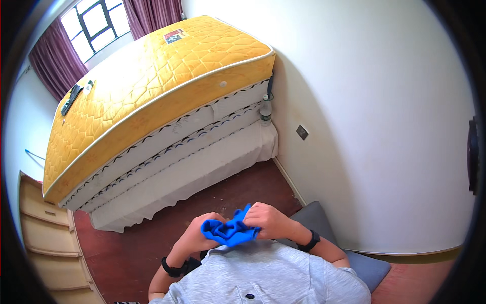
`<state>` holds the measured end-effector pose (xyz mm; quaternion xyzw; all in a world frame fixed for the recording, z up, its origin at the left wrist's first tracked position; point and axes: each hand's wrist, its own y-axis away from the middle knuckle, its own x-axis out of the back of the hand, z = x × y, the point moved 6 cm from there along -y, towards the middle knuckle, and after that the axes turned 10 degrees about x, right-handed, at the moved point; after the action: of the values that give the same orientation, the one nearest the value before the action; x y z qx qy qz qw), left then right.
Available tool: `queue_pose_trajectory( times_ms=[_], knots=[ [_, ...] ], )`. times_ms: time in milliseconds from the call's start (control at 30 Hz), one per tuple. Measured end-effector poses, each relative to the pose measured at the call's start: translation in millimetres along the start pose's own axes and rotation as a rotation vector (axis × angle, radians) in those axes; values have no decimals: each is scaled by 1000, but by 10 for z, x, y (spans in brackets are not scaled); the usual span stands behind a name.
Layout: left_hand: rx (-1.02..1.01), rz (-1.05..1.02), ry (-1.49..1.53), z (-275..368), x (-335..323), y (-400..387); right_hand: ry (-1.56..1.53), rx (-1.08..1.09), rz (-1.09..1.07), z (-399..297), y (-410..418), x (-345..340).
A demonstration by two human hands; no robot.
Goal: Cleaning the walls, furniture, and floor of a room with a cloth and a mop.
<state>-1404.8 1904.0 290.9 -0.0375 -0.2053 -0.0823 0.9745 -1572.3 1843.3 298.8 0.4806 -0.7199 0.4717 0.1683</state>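
A bright blue cloth (230,232) is bunched up in front of my chest, with both hands on it. My left hand (196,235) grips its left side; the thumb is partly covered by the folds. On the other side, my right hand (270,220) pinches the upper right part, and a small tip of fabric sticks up beside its fingers. Folds run through the middle of the cloth, so its full shape cannot be made out. Each wrist wears a black band. Below the cloth is my light grey shirt (258,269).
Ahead stands a stack of mattresses, a yellow quilted one (212,45) on top. A plastic bottle (265,110) stands at its right corner. Grey cushions (315,218) lie by the white wall (398,133). Wooden drawers (49,231) line the left. The floor (114,258) is dark red.
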Motion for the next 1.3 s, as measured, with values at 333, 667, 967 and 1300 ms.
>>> queue_pose_trajectory(
  times_ms=[333, 667, 967, 1300],
  knots=[
    [-114, -168, -151, -65, -72, -1398, -393, -378, 231, 955, 61, 576],
    [-307, -12, -292, -17, -127, -3110, 73, -287, 253, 2127, 390, 1718],
    [7, -524, 54, -502, -455, -4744, 327, -245, 481, 2710, 219, 3039],
    [-219, 141, 166, 555, 369, -6876, 1019, -148, 886, 2894, 370, 4250]
  ],
)
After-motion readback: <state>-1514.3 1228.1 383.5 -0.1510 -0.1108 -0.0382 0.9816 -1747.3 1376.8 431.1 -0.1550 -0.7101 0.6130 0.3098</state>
